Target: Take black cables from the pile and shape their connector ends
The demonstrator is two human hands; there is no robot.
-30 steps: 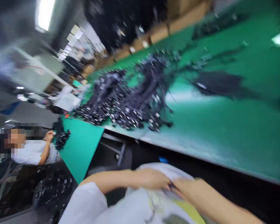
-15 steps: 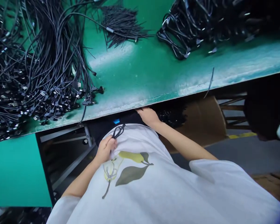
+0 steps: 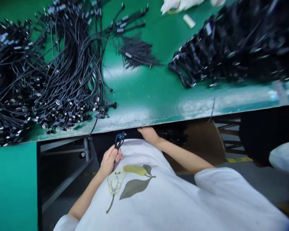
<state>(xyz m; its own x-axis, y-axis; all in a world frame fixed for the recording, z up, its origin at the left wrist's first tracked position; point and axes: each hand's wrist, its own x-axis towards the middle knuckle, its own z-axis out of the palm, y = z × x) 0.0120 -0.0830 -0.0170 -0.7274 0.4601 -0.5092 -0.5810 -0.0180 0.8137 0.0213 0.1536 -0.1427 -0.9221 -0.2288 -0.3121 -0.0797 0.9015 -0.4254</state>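
Observation:
My left hand (image 3: 109,160) is closed around a small looped black cable (image 3: 119,140), held upright in front of my shirt just below the table edge. My right hand (image 3: 148,134) reaches to the underside of the green table (image 3: 139,106); its fingertips are hidden by the edge, so what they touch does not show. Close by it, under the table, lies a dark heap with shiny bits (image 3: 174,134). On the tabletop above my left hand spreads a big pile of loose black cables (image 3: 72,67) with plug ends toward me.
A bunch of thin black strips (image 3: 139,53) lies mid-table. Looped cables (image 3: 207,57) are heaped at right, and a small white cylinder (image 3: 189,21) lies behind. Below stands a cardboard box (image 3: 202,142). Another person's white sleeve (image 3: 284,157) shows at far right.
The view has tilted up, showing more of the table's far part. My left hand has raised the looped cable more upright. My right hand stays at the table's underside.

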